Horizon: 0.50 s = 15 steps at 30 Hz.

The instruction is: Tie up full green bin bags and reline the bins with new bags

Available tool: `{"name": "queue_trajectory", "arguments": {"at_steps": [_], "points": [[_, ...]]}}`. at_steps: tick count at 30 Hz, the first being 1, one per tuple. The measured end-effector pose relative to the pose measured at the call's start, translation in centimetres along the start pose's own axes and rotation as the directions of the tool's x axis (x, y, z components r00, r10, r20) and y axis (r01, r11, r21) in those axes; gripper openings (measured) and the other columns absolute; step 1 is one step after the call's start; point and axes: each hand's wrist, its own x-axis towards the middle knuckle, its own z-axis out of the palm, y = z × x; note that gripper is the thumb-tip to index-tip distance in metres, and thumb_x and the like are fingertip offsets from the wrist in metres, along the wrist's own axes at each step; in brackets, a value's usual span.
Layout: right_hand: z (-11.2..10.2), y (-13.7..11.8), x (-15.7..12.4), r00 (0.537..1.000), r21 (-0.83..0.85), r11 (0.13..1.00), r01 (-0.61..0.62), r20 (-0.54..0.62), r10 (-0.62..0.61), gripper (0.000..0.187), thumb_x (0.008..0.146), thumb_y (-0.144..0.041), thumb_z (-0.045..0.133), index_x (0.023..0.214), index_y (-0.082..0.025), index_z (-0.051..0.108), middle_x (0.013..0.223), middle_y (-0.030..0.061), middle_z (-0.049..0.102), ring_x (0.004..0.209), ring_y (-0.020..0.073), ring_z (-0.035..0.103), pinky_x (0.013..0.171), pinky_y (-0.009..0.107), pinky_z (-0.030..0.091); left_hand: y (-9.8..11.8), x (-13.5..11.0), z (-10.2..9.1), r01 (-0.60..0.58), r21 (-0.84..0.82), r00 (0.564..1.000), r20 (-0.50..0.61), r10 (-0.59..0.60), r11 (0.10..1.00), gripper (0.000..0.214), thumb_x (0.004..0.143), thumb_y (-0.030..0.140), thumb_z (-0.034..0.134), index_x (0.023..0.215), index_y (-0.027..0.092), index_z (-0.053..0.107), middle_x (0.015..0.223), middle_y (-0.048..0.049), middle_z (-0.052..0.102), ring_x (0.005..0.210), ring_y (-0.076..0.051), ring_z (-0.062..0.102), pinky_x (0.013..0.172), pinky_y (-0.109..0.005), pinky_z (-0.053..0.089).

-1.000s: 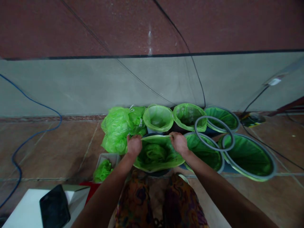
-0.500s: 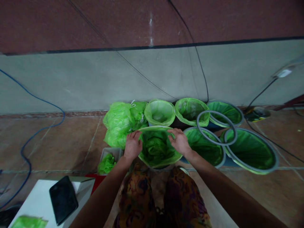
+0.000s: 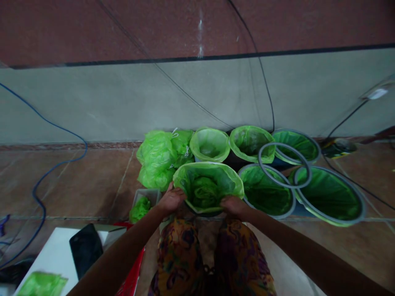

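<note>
A round bin lined with a green plastic bag [image 3: 208, 187] stands on the floor just in front of my knees. My left hand [image 3: 171, 200] grips the bag's folded-over edge at the near left of the rim, fingers curled. At the near right of the rim, my right hand [image 3: 233, 205] is closed on the same edge. The bag's mouth is spread over the whole rim, and crumpled green plastic lies inside.
Several other green-lined bins [image 3: 328, 195] stand to the right and behind, with a loose grey ring [image 3: 284, 164] lying across them. Full tied green bags [image 3: 159, 158] sit at the left by the wall. A small grey tray [image 3: 145, 199], a white box [image 3: 55, 259] and a blue cable [image 3: 40, 185] are on the left.
Both hands slid from the far side of the bin's rim round to its near side, pulling the bag's edge down over the rim. The view tilted slightly.
</note>
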Motion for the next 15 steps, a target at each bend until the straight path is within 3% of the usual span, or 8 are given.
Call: {"name": "queue_trajectory", "arguments": {"at_steps": [4,10,15], "points": [[-2.4,-0.5,-2.3,0.998,0.238,0.971,-0.027,-0.042,0.039,0.022,0.089,-0.022,0.048,0.083,-0.019,0.069,0.077,0.0030,0.068,0.075,0.0161,0.062,0.066,0.024,0.041,0.9,-0.7,-2.9,-0.039,-0.073,0.998,-0.045,0.036,0.997,0.030,0.092,0.018,0.039,0.095,0.024,0.068,0.092,-0.0030,0.067,0.099,-0.019,0.058,0.117,-0.050,0.015],[-2.3,-0.5,-3.1,0.998,0.139,0.990,-0.033,-0.055,0.041,0.022,0.078,-0.013,0.053,0.090,-0.018,0.071,0.087,0.0066,0.071,0.086,0.0212,0.065,0.077,0.030,0.045,1.3,-1.8,-4.5,0.002,-0.063,1.000,0.027,-0.001,0.998,0.025,0.086,0.014,0.045,0.081,0.022,0.067,0.086,-0.0043,0.067,0.096,-0.021,0.060,0.114,-0.048,0.024],[-3.4,-1.1,-2.3,0.993,0.216,0.973,-0.080,-0.070,0.097,0.035,0.077,-0.015,0.058,0.109,-0.020,0.071,0.104,0.0077,0.073,0.099,0.0235,0.066,0.086,0.033,0.048,1.6,-2.0,-4.9,0.068,-0.128,0.997,0.029,-0.065,0.990,0.028,0.075,0.011,0.057,0.095,0.024,0.070,0.096,-0.0046,0.070,0.105,-0.024,0.061,0.116,-0.053,0.020]]}}
